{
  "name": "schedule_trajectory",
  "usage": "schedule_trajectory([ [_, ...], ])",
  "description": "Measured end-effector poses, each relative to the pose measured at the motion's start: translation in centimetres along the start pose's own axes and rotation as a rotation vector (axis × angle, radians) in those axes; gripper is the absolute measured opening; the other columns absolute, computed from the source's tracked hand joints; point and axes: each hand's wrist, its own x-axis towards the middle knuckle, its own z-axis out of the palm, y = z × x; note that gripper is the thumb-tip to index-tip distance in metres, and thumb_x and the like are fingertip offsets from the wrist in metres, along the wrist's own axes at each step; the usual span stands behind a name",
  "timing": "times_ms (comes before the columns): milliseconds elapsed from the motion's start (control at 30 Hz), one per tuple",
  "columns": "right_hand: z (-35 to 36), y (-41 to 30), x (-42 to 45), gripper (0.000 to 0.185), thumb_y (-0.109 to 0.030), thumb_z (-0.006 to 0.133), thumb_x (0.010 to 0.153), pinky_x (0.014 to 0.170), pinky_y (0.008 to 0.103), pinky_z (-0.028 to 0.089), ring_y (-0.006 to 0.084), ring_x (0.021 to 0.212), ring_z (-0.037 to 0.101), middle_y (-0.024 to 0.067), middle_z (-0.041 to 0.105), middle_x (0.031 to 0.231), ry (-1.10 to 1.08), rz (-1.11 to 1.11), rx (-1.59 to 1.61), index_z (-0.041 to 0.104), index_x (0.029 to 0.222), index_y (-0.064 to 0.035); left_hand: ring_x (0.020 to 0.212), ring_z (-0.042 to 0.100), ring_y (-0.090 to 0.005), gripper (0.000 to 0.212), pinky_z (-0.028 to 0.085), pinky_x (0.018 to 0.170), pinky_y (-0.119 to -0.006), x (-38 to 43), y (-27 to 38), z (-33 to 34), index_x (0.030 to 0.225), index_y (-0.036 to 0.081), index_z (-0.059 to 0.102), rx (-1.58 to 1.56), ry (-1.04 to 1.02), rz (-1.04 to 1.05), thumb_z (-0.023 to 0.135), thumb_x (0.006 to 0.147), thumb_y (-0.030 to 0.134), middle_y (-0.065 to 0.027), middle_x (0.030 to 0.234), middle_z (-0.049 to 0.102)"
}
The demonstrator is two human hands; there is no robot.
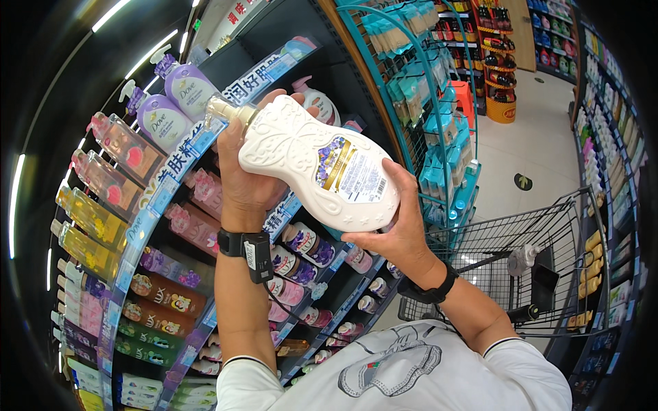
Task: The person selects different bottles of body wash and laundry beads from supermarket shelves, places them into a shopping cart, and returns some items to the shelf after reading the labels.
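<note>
A white embossed pump bottle (303, 149) with a butterfly relief and a printed label is held tilted before me, its pump end at the upper left. My left hand (249, 169) is wrapped around its neck and upper body, with some fingertips showing behind it. At the wide base, my right hand (398, 216) grips the lower right side, thumb on the label side. Both wrists wear black bands, the left one with a small black box (258, 257). Purple Dove pump bottles (162, 122) stand on the shelf just left of the held bottle's pump.
Shelves with a blue price strip (154, 205) and many body wash bottles (164, 298) fill the left. A teal wire rack (432, 103) stands beyond my right hand. At the right is a metal shopping cart (514, 231) holding a clear pump bottle (522, 259).
</note>
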Motion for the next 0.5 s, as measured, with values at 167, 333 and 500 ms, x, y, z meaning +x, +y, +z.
schedule_trajectory([
  [167, -0.3, 0.1, 0.3, 0.120, -0.034, 0.099, 0.057, 0.114, 0.0425, 0.039, 0.0346, 0.136, 0.042, 0.0201, 0.037, 0.144, 0.011, -0.010, -0.025, 0.030, 0.151, -0.0050, 0.138, 0.046, -0.0446, 0.088, 0.040, 0.114, -0.055, 0.5, -0.3, 0.4, 0.149, -0.001, 0.040, -0.010, 0.037, 0.009, 0.053, 0.089, 0.062, -0.0264, 0.149, 0.046],
  [333, -0.6, -0.2, 0.4, 0.124, -0.034, 0.100, 0.055, 0.113, 0.0429, 0.039, 0.0353, 0.137, 0.040, 0.0206, 0.035, 0.145, 0.022, -0.041, -0.089, 0.028, 0.151, -0.0042, 0.138, 0.046, -0.0449, 0.089, 0.039, 0.115, -0.055, 0.8, -0.7, 0.0, 0.149, -0.002, 0.039, -0.040, 0.012, 0.009, 0.053, 0.088, 0.062, -0.0266, 0.149, 0.046],
  [500, -0.8, -0.3, 0.2, 0.126, -0.035, 0.100, 0.054, 0.114, 0.0436, 0.038, 0.0367, 0.137, 0.039, 0.0213, 0.035, 0.145, 0.052, -0.088, -0.105, 0.027, 0.152, -0.0039, 0.138, 0.046, -0.0448, 0.091, 0.038, 0.115, -0.054, 0.8, -1.1, 1.1, 0.150, -0.003, 0.039, 0.009, 0.095, 0.026, 0.051, 0.088, 0.063, -0.0271, 0.151, 0.044],
])
